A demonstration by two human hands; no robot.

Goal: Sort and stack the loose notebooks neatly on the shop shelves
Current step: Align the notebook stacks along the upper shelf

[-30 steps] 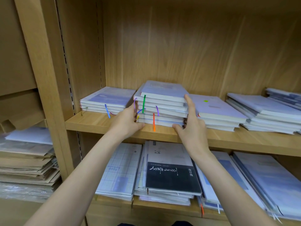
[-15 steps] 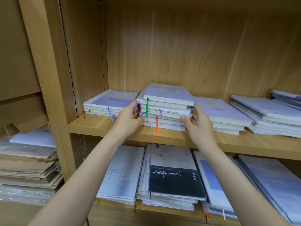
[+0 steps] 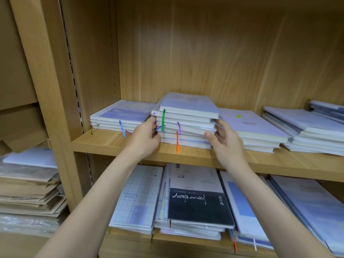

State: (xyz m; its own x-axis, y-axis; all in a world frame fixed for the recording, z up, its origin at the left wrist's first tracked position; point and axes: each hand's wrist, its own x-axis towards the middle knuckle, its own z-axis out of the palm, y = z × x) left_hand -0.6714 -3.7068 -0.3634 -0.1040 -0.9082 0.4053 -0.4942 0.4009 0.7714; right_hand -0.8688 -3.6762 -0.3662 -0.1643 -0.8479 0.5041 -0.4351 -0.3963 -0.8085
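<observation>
Uneven notebook stack (image 3: 186, 125) on shelf (image 3: 111, 144)

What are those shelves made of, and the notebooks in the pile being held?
The shelf looks like pale wood or wood-grain laminate, matte; grain lines show. The notebook stack between the left hand and right hand seems paper with stiff covers, possibly in glossy plastic wrap, and ribbon markers.

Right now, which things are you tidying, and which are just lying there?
Tidying:
middle notebook stack
left hand
right hand
wooden shelf

Just lying there:
black book below
brown paper pile, far left
</observation>
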